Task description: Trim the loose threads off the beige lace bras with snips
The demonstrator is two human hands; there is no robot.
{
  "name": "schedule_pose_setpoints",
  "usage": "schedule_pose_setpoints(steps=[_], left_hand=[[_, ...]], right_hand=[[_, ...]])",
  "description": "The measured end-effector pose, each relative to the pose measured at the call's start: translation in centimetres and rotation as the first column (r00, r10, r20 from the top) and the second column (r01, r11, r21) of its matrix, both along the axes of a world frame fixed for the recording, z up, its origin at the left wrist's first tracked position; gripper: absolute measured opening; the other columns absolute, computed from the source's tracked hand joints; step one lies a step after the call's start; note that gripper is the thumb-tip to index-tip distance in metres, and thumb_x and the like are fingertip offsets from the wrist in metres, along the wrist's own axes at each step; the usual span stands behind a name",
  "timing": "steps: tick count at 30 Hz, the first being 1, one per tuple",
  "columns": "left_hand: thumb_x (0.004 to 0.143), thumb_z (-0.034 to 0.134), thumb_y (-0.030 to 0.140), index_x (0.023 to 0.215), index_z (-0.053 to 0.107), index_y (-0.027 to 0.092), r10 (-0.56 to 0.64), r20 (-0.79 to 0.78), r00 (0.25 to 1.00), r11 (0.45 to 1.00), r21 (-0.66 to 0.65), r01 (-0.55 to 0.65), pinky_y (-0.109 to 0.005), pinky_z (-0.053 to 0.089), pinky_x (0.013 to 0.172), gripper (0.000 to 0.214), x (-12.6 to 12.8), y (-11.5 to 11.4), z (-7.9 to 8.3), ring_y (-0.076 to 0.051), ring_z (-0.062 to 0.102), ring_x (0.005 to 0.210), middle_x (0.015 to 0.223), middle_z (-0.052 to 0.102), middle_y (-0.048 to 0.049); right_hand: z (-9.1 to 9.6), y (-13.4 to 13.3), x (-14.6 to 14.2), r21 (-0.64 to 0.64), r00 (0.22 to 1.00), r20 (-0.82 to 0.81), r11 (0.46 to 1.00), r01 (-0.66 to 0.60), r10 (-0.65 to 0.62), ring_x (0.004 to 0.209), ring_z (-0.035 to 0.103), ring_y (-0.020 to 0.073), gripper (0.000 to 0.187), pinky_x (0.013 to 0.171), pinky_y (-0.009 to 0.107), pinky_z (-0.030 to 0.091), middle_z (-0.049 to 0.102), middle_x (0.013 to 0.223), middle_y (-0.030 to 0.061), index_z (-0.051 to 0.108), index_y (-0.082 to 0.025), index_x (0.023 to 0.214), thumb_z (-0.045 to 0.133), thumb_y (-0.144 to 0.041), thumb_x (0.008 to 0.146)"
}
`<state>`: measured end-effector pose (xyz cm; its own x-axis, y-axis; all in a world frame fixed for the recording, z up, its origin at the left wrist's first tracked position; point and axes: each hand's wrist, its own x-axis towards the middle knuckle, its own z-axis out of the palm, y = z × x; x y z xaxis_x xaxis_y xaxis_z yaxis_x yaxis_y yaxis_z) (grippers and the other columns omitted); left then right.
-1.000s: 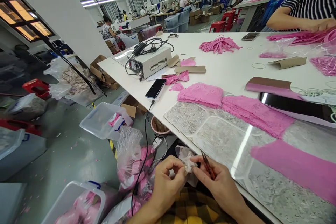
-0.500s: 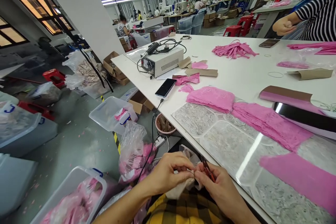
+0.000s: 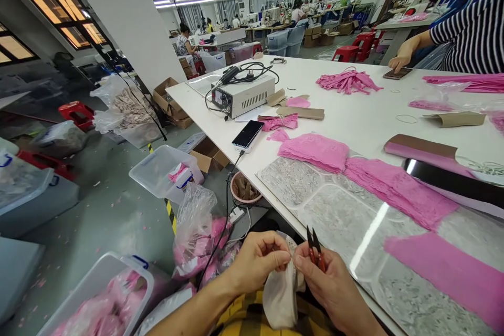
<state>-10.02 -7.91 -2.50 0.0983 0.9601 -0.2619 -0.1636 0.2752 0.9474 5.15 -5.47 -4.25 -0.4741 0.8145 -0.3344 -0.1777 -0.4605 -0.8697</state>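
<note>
My left hand (image 3: 258, 261) pinches the top edge of a small pale beige fabric piece (image 3: 280, 294) that hangs down over my lap, below the table's front edge. My right hand (image 3: 333, 286) pinches the same edge from the right and also holds red-handled thread snips (image 3: 315, 247), whose blades point upward. Both hands are closed, fingertips almost touching.
A white table (image 3: 354, 115) carries stacks of pink lace (image 3: 315, 151), a grey control box (image 3: 244, 95), a phone (image 3: 248, 134) on a cable and cardboard strips. Plastic bins (image 3: 165, 172) and bags of pink pieces (image 3: 197, 236) stand on the floor at left. A person in a striped top (image 3: 470, 34) works at the far right.
The beige piece now hangs lower from my fingers and the snips' blades point more upright. The view has shifted slightly; the striped-sleeved person's hand has reached a phone on the table.
</note>
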Motion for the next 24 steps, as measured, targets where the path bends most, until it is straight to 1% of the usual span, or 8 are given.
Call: schedule_pose_setpoints(steps=[3,5,7,11,13,15,19,24], left_hand=[[0.064,0.073,0.030,0.068,0.061,0.012,0.012,-0.205,0.979,0.997,0.071,0.003,-0.022,0.038,0.058,0.022,0.1,-0.2,0.4,-0.011,0.048,0.060,0.062,0.055,0.0003],[0.060,0.075,0.023,0.066,0.062,0.012,0.048,-0.367,0.929,0.992,0.127,-0.001,-0.022,0.037,0.061,0.018,0.2,-0.4,0.6,-0.012,0.049,0.064,0.065,0.057,-0.0002],[0.064,0.072,0.021,0.065,0.063,0.012,0.078,-0.416,0.906,0.991,0.130,-0.025,-0.022,0.037,0.060,0.013,0.4,-0.6,0.7,-0.012,0.048,0.063,0.063,0.058,-0.0003],[0.069,0.067,0.026,0.066,0.063,0.011,0.091,-0.265,0.960,0.996,0.003,-0.094,-0.020,0.035,0.053,0.016,0.8,-0.8,0.5,-0.010,0.045,0.055,0.059,0.056,0.0002],[0.067,0.069,0.029,0.065,0.063,0.011,0.089,-0.201,0.976,0.994,-0.050,-0.101,-0.020,0.034,0.051,0.019,0.8,-0.8,0.4,-0.008,0.043,0.052,0.056,0.054,0.0013],[0.064,0.072,0.031,0.064,0.062,0.011,0.086,-0.157,0.984,0.993,-0.071,-0.098,-0.019,0.033,0.050,0.023,0.8,-0.8,0.2,-0.008,0.043,0.050,0.054,0.054,0.0020],[0.061,0.076,0.036,0.062,0.062,0.010,0.066,-0.092,0.994,0.993,-0.087,-0.074,-0.019,0.033,0.051,0.029,0.7,-0.8,0.2,-0.007,0.043,0.050,0.054,0.054,0.0021],[0.061,0.078,0.037,0.078,0.068,0.011,0.048,0.023,0.999,0.996,-0.071,-0.046,-0.019,0.036,0.056,0.032,0.6,-0.8,0.2,-0.008,0.047,0.055,0.062,0.059,0.0006]], right_hand=[[-0.3,-0.1,0.2,0.055,0.998,0.053,0.998,0.028,-0.031,0.046,0.028,0.0070,0.037,0.041,0.019,0.024,0.036,0.051,-0.0074,0.056,-0.015,0.064,0.071,-0.048,0.068],[-0.4,-0.2,0.2,0.066,0.996,0.072,0.996,0.052,-0.057,0.045,0.029,0.0070,0.035,0.041,0.019,0.025,0.037,0.051,-0.0075,0.057,-0.015,0.066,0.070,-0.047,0.069],[-0.1,-0.2,0.0,0.034,0.995,0.057,0.996,0.086,-0.087,0.045,0.029,0.0067,0.034,0.041,0.018,0.025,0.037,0.050,-0.0081,0.057,-0.016,0.067,0.072,-0.046,0.067],[0.8,0.0,-0.2,-0.072,0.994,0.008,0.992,0.105,-0.105,0.043,0.027,0.0066,0.036,0.040,0.019,0.023,0.032,0.046,-0.0099,0.054,-0.017,0.063,0.075,-0.046,0.060],[0.9,0.2,0.1,-0.029,0.996,0.040,0.997,0.076,-0.075,0.043,0.026,0.0067,0.034,0.040,0.020,0.021,0.033,0.046,-0.0092,0.056,-0.016,0.063,0.072,-0.046,0.064],[0.7,0.5,0.5,0.080,0.992,0.121,0.996,0.037,-0.046,0.045,0.026,0.0071,0.032,0.042,0.021,0.020,0.035,0.048,-0.0078,0.058,-0.015,0.064,0.068,-0.045,0.069],[0.5,0.9,1.0,0.234,0.970,0.243,0.968,-0.088,0.029,0.047,0.028,0.0084,0.025,0.045,0.022,0.022,0.033,0.049,-0.0077,0.058,-0.015,0.063,0.063,-0.037,0.074],[0.4,1.0,0.7,0.144,0.977,0.208,0.987,-0.078,0.047,0.045,0.030,0.0083,0.021,0.043,0.022,0.024,0.038,0.048,-0.0074,0.051,-0.018,0.061,0.059,-0.033,0.074]])
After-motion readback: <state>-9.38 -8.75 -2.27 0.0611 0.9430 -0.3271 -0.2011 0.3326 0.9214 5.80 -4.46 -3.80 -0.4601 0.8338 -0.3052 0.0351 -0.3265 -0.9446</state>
